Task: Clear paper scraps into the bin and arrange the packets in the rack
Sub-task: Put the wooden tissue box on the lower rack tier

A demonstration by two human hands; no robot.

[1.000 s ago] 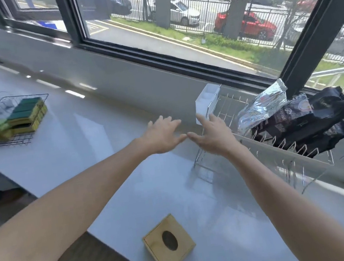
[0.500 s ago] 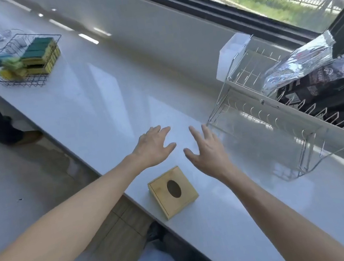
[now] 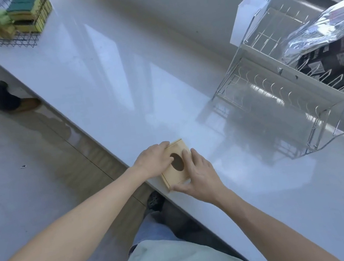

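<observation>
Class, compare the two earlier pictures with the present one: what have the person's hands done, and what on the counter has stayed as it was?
Both hands drew back from the wire rack toward the counter's near edge. The left hand and right hand now grasp the wooden box, which had lain untouched. The packets remain in the rack, and the basket of sponges keeps its place.

Ahead of the left hand (image 3: 155, 163) the desk (image 3: 113, 76) lies bare; the rack (image 3: 271, 83) blocks right of the right hand (image 3: 198, 177).
</observation>
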